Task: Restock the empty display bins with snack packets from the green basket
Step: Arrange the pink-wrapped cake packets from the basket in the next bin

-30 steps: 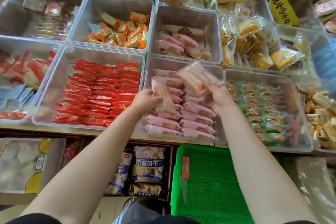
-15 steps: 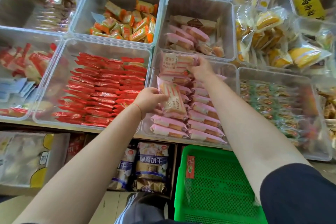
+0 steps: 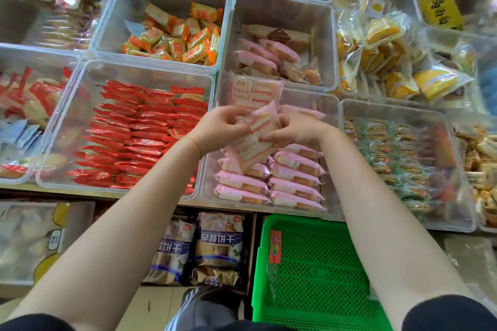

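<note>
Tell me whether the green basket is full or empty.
Nearly empty: the green basket shows bare mesh, with one small packet at its left wall.

Pink-and-cream striped packet [image 3: 258, 140]; pink packets [image 3: 295, 183] in clear bin [image 3: 212, 191]; red packets [image 3: 139, 137] leftward; orange-yellow packets [image 3: 177, 37] behind; basket [image 3: 317, 277] green, mesh-patterned.

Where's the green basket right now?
Head view, bottom right: the green basket sits below the clear bin of pink packets, right of the biscuit bags.

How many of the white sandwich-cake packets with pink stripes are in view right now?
2. One sandwich packet is gripped by the left hand and right hand; another stands at the pink-packet bin's far end. More may be hidden.
</note>
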A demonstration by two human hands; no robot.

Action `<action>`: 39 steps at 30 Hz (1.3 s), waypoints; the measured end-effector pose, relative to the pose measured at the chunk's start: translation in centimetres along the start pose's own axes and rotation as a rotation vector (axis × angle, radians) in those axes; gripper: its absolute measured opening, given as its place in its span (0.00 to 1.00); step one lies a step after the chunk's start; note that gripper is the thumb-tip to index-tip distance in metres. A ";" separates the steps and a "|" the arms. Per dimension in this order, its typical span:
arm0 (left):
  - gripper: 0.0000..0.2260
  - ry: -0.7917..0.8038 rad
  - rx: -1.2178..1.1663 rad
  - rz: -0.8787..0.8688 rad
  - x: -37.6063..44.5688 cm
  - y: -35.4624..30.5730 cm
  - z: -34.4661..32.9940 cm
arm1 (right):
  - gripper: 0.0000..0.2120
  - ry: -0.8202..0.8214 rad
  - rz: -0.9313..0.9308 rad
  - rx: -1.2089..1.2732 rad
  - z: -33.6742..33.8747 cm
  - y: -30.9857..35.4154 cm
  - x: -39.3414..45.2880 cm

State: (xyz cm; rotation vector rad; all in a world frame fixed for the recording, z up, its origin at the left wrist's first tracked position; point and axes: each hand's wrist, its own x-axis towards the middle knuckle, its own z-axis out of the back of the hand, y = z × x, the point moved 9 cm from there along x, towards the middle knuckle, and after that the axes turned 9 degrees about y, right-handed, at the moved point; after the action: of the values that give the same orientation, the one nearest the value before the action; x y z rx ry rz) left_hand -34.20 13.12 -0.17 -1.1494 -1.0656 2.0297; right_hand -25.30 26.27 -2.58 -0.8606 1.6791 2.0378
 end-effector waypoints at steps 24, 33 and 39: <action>0.34 -0.270 0.896 0.118 -1.1 6.5 -2.9 | 0.15 -0.709 -0.050 -0.083 4.2 -1.4 2.5; 0.36 -0.285 0.891 0.100 -1.1 6.4 -2.8 | 0.15 -0.746 -0.073 -0.010 3.4 -2.3 1.7; 0.34 -0.278 0.852 0.063 -1.4 6.3 -2.8 | 0.17 -0.892 -0.111 0.042 2.2 -1.5 -0.9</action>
State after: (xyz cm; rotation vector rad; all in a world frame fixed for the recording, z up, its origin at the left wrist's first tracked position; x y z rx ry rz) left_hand -31.61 9.75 -5.78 -0.4647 -0.1839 2.3600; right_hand -24.22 28.88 -2.91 0.0208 1.1188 1.8655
